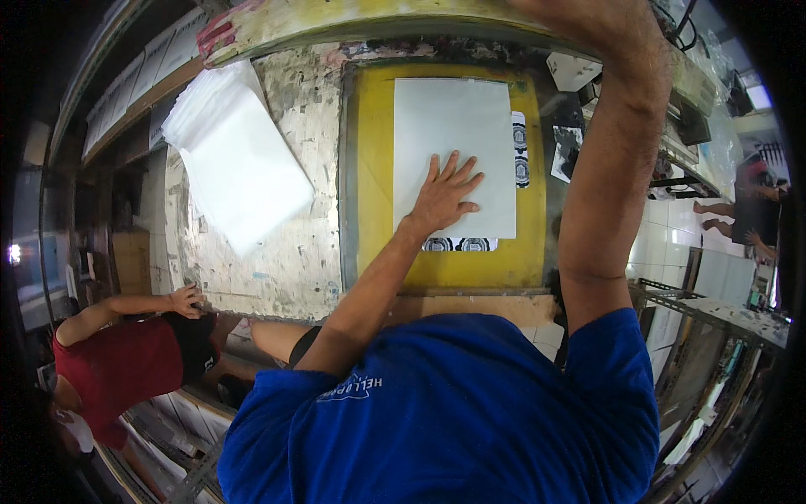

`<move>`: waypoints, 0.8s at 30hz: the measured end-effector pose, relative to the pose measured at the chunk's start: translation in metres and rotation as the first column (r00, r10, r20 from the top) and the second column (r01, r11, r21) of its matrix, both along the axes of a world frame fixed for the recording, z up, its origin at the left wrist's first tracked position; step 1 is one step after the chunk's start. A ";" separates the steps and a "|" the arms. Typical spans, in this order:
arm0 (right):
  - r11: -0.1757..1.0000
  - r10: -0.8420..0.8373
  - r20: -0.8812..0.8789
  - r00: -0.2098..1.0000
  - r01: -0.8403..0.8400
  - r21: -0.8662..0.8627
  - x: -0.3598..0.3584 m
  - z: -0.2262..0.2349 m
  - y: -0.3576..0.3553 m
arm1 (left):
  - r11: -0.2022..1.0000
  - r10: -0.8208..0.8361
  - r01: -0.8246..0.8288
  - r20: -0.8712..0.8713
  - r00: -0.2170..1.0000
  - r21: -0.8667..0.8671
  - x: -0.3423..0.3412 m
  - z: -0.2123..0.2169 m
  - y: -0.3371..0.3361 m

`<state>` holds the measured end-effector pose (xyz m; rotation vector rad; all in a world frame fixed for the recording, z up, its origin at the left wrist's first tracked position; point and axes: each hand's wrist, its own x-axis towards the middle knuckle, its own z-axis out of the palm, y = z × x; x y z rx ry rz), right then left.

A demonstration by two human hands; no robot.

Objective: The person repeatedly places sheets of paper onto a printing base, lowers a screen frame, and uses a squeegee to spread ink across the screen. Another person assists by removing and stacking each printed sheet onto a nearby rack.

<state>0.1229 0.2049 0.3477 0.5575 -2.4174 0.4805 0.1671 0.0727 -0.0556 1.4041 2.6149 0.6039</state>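
White sheet, yellow panel, blue shirt

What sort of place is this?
Probably a small printing workshop: black emblems peek past a pale sheet on a yellow panel, near stacked white sheets on a stained worktable.

Beyond the white sheet's upper right corner, the picture's top edge cut off the right hand, leaving its fingers unseen. The sheet hid most of the printed emblems beneath it. Far to its right, a person was too blurred to make out.
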 end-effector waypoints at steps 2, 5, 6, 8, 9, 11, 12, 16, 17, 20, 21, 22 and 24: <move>0.999 0.034 0.010 0.999 -0.034 -0.025 -0.013 -0.004 0.008 | 0.997 -0.011 0.011 0.006 1.000 0.070 -0.003 0.006 -0.001; 0.996 -0.043 0.249 0.968 0.061 -0.067 0.007 0.010 -0.004 | 0.942 0.100 -0.126 0.095 0.990 0.313 -0.006 0.036 -0.017; 0.994 -0.050 0.258 0.965 0.073 -0.080 0.017 0.013 -0.008 | 0.891 0.135 -0.182 0.139 0.981 0.416 -0.007 0.062 -0.023; 0.990 0.030 0.189 0.982 -0.002 -0.144 0.024 -0.007 -0.007 | 0.509 0.169 -0.470 0.452 0.876 0.721 0.003 0.106 -0.046; 0.996 0.018 0.128 0.992 -0.007 -0.085 0.034 -0.023 -0.003 | 0.337 0.185 -0.491 0.455 0.871 0.803 0.006 0.122 -0.059; 0.992 -0.064 0.024 0.998 0.061 0.114 0.058 -0.061 0.004 | -0.115 -0.012 -0.563 0.565 0.825 0.819 0.017 0.154 -0.076; 0.991 -0.111 0.060 0.992 0.107 0.074 0.075 -0.075 -0.006 | -0.140 -0.019 -0.613 0.617 0.786 0.777 0.025 0.182 -0.084; 0.997 -0.071 0.136 0.988 0.072 -0.003 0.120 -0.137 -0.025 | 0.028 0.162 -0.837 0.823 0.544 0.547 0.074 0.134 -0.146; 0.996 -0.077 0.209 0.975 0.087 -0.038 0.122 -0.153 -0.026 | 0.087 0.165 -0.841 0.824 0.541 0.535 0.086 0.107 -0.154; 0.984 -0.034 0.398 0.917 0.099 -0.146 0.131 -0.217 -0.029 | 0.214 0.241 -0.821 0.786 0.569 0.529 0.112 0.035 -0.173; 0.977 0.001 0.438 0.899 0.091 -0.191 0.133 -0.253 -0.026 | 0.272 0.278 -0.804 0.756 0.592 0.529 0.116 0.021 -0.177; 0.967 0.040 0.476 0.878 0.085 -0.239 0.135 -0.277 -0.025 | 0.353 0.404 -0.777 0.664 0.629 0.521 0.118 0.018 -0.178; 0.998 -0.052 0.529 0.847 0.057 0.007 0.141 -0.289 -0.034 | 0.502 0.604 -0.729 0.414 0.681 0.466 0.116 0.015 -0.179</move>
